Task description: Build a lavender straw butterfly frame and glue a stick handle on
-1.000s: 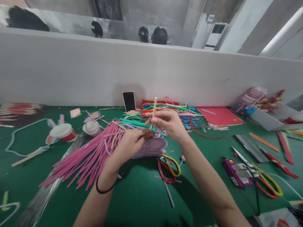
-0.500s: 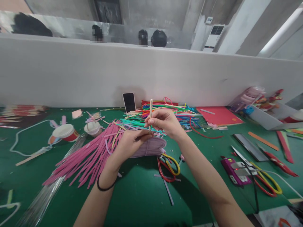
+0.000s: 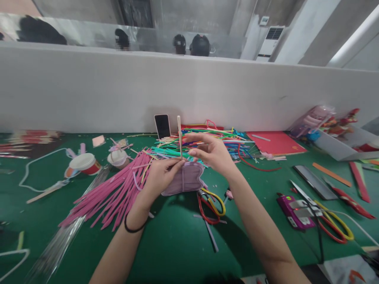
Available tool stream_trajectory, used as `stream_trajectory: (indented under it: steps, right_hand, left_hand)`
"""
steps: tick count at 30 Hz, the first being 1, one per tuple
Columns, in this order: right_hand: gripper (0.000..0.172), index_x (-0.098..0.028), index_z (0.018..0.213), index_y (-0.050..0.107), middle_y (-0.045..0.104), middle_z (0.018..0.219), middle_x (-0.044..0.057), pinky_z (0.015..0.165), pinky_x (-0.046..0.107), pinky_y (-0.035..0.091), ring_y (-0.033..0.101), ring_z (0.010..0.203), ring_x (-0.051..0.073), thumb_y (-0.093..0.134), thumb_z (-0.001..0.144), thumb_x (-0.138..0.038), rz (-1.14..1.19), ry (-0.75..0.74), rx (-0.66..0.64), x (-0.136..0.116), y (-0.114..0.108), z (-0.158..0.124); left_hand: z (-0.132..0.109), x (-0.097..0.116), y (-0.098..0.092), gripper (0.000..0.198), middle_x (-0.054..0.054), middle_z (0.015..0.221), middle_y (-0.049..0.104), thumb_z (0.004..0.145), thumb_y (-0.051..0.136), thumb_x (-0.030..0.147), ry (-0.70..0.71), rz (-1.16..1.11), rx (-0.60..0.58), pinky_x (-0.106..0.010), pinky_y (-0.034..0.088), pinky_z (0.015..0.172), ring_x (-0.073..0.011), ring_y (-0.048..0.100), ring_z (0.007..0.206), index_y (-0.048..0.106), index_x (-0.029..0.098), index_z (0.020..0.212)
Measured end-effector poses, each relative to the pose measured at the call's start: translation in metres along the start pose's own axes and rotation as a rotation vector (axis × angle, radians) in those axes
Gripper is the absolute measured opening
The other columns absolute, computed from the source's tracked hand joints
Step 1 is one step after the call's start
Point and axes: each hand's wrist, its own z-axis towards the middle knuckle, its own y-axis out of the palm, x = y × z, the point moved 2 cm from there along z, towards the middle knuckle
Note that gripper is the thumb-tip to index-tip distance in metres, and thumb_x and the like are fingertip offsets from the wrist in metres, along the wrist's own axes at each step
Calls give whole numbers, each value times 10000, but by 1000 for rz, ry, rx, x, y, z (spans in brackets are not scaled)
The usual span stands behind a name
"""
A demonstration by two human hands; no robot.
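My left hand (image 3: pixel 164 176) is closed in a pinch at the lower end of a thin pale stick (image 3: pixel 179 136), where it meets the top edge of a lilac ribbed piece (image 3: pixel 189 177). The stick stands nearly upright. The lilac piece has a scalloped outline and a seam down its middle; its left part is hidden behind my fingers. My right hand (image 3: pixel 211 154) hovers just right of the stick, thumb and fingers apart, holding nothing. Below the piece lie scissors with red and yellow handles (image 3: pixel 220 203), their blades partly hidden.
Pink strips (image 3: pixel 109 193) fan out at left, near a paper cup (image 3: pixel 91 165). Coloured strips (image 3: pixel 225 142) are heaped behind my hands, with a phone (image 3: pixel 162 126) propped at the wall. At right lie a purple device (image 3: pixel 296 215), a second pair of scissors (image 3: pixel 336 225) and a red-handled tool (image 3: pixel 352 203).
My right hand has let go of the stick, its fingers opening to the right of it. The stick has shifted left and tilts slightly, and the lilac piece has turned to show more of its face.
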Motion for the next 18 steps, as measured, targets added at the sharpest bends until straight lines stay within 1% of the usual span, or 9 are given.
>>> stream_trajectory:
  steps: [2, 3, 5, 7, 9, 11, 14, 16, 18]
  right_hand:
    - [305, -225, 944, 706, 738, 867, -3, 430, 188, 444, 571, 488, 62, 761, 796, -486, 22, 69, 206, 11, -5, -24]
    - [343, -198, 816, 690, 706, 718, -8, 384, 179, 392, 541, 434, 61, 708, 831, -539, 76, 161, 261, 22, -6, -39]
    - [525, -165, 683, 657, 661, 565, 20, 317, 165, 295, 518, 380, 72, 588, 877, -648, 262, 423, 235, 48, -1, -67]
    - [606, -141, 844, 711, 759, 762, 103, 311, 148, 297, 607, 455, 93, 488, 907, -702, 480, 634, 119, 70, 8, -89]
    - [702, -137, 1022, 704, 769, 1033, 165, 382, 161, 432, 711, 626, 134, 386, 915, -754, 704, 756, 5, 80, 17, -99]
    - [768, -127, 1058, 681, 734, 1162, 184, 527, 213, 559, 752, 812, 173, 315, 911, -786, 899, 815, -43, 77, 24, -97]
    - [652, -114, 1007, 668, 769, 1011, 144, 733, 267, 608, 751, 907, 180, 372, 961, -694, 1059, 878, 12, 61, 30, -83]
    - [447, -131, 978, 659, 769, 861, 85, 782, 303, 609, 752, 835, 173, 465, 998, -533, 1076, 901, 5, 52, 34, -75]
    - [244, -152, 942, 654, 746, 773, 29, 775, 317, 610, 733, 740, 152, 563, 981, -376, 1058, 865, -36, 49, 38, -69]
  left_hand:
    - [2, -4, -3, 282, -30, 998, 797, 919, 615, 440, -29, -14, -8, -317, 567, 821, -240, 754, 911, 803, 235, 966]
    - [3, -5, -5, 285, -23, 985, 799, 914, 621, 450, -41, -25, -12, -311, 569, 809, -238, 755, 900, 805, 236, 958]
    - [5, -5, -7, 285, -16, 957, 802, 904, 633, 456, -60, -45, -16, -303, 572, 796, -235, 755, 873, 808, 232, 930]
    - [5, -3, -10, 276, -21, 943, 803, 898, 644, 439, -71, -56, -28, -295, 574, 800, -235, 755, 870, 810, 219, 901]
    - [2, 1, -11, 265, -33, 956, 802, 903, 644, 410, -58, -48, -47, -284, 575, 806, -237, 755, 889, 811, 205, 904]
    - [-3, 5, -12, 255, -49, 972, 800, 921, 628, 371, 11, 3, -66, -268, 577, 774, -228, 758, 873, 805, 189, 941]
    - [-19, 13, -13, 221, -69, 971, 799, 952, 580, 254, 299, 169, -73, -248, 574, 737, -193, 760, 824, 776, 167, 1007]
    - [-32, 18, -15, 226, -85, 1008, 793, 944, 560, 158, 564, 302, -56, -265, 578, 812, -190, 759, 879, 737, 151, 1085]
    - [-45, 22, -17, 296, -112, 1107, 770, 932, 550, 104, 791, 432, -24, -313, 560, 937, -213, 731, 1043, 676, 130, 1198]
